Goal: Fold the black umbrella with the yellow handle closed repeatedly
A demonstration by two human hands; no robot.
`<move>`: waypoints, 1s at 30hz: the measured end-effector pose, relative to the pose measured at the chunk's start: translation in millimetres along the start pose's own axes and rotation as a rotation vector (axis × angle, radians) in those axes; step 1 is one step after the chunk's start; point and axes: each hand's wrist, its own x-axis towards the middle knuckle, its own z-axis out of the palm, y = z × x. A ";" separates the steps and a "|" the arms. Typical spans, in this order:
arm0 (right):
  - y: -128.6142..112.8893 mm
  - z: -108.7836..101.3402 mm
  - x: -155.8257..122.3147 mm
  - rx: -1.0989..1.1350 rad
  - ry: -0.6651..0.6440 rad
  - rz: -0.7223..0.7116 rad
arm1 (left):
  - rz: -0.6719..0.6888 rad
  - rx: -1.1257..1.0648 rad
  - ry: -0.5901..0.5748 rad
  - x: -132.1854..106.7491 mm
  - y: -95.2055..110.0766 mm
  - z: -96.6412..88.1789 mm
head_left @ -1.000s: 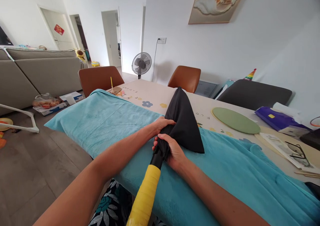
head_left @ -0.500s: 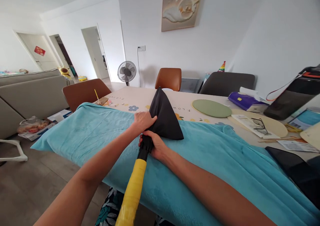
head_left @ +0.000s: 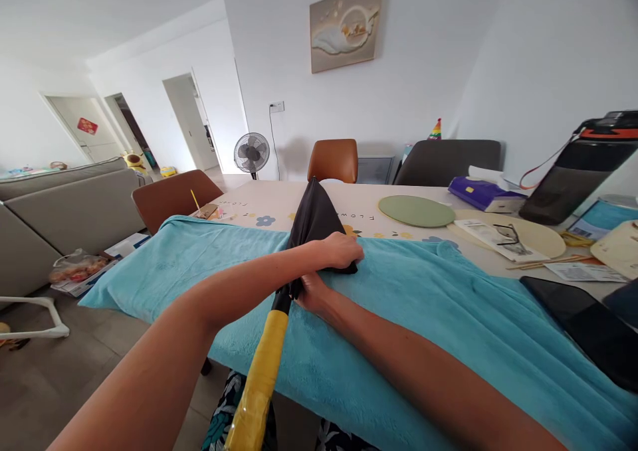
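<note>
A black umbrella (head_left: 312,213) with a yellow-wrapped handle (head_left: 262,364) lies partly folded, its tip pointing away from me and its handle slanting down toward my lap. My left hand (head_left: 343,249) reaches across it, fingers curled over the right edge of the black fabric. Below that, my right hand (head_left: 312,291) is closed round the base of the canopy, just above the handle; most of its fingers are hidden behind the fabric and my left forearm. A turquoise blanket (head_left: 409,331) spreads under the umbrella.
On the table (head_left: 239,195) beyond lie a green oval mat (head_left: 416,210), glasses (head_left: 508,235), a purple tissue box (head_left: 481,193) and a dark bottle (head_left: 573,165). A black tablet-like slab (head_left: 583,325) rests at the right. Chairs and a fan (head_left: 252,153) stand behind.
My left hand has moved from the left side of the canopy to its right edge, crossing over my right hand. The loose fabric flap is drawn in narrower. My right hand stays at the base.
</note>
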 end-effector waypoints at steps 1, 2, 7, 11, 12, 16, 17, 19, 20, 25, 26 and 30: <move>0.6 0.8 1.3 0.008 -0.021 0.007 | -0.011 0.000 0.017 0.5 -2.1 -1.4; 1.2 1.7 2.7 0.015 -0.040 0.021 | -0.019 -0.003 0.049 -0.3 -4.4 -4.1; 2.4 3.9 4.9 0.052 -0.082 0.115 | -0.078 -0.048 0.277 -23.4 -14.2 -30.2; -0.5 5.1 1.3 0.049 -0.027 0.137 | -0.218 -0.055 0.449 -62.4 -27.1 -50.4; -1.1 5.6 0.6 0.047 -0.015 0.145 | -0.267 -0.062 0.483 -73.8 -32.9 -53.2; -1.9 6.5 -0.1 0.033 -0.010 0.153 | -0.451 -0.139 0.599 -117.1 -64.9 -51.5; -1.8 6.3 0.1 0.034 -0.021 0.148 | -0.507 -0.176 0.627 -126.0 -73.5 -48.0; -1.9 5.8 0.7 0.042 -0.046 0.142 | -0.638 -0.302 0.683 -141.1 -89.3 -38.5; -2.1 5.4 1.1 0.045 -0.052 0.146 | -0.694 -0.386 0.714 -147.4 -96.3 -33.2; -4.1 3.7 3.1 0.004 -0.038 0.198 | -0.807 -0.752 0.990 -172.5 -123.1 -10.8; -4.4 3.4 3.4 -0.003 -0.041 0.205 | -0.816 -0.779 1.019 -176.6 -126.9 -7.1; -4.5 2.5 4.2 -0.010 -0.049 0.216 | -0.811 -0.755 0.930 -187.7 -137.0 7.2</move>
